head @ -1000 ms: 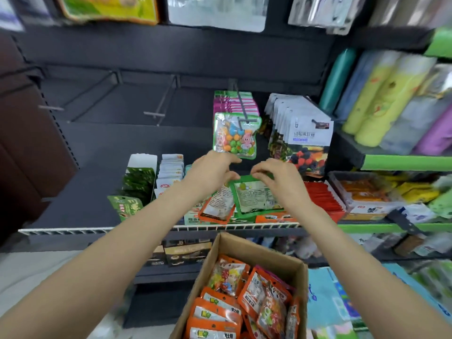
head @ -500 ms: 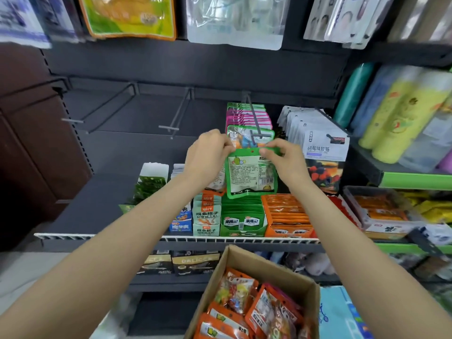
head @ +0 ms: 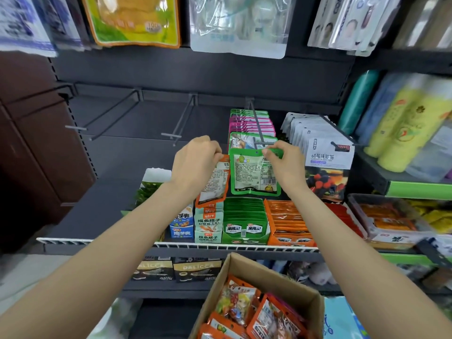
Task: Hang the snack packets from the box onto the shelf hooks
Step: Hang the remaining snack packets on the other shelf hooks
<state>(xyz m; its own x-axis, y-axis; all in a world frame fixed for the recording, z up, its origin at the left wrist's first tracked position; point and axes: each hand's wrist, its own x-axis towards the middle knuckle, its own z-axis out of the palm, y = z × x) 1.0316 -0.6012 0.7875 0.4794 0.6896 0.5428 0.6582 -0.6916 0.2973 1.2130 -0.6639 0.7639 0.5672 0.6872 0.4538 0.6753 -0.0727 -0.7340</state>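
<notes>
Since a second ago both hands have lifted from the shelf up to the hook [head: 259,128]. The right hand [head: 285,165] pinches the green packet [head: 253,174] by its top edge just below the hook's tip; the left hand [head: 195,162] grips an orange packet [head: 215,182]. The box [head: 266,272] sits below

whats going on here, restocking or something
Yes, a person is hanging snack packets on shelf hooks. The right hand pinches the top of a green packet just below the tip of a hook that already carries packets; it is not threaded on yet. The left hand holds an orange packet beside it. More packets wait in the cardboard box below.
</notes>
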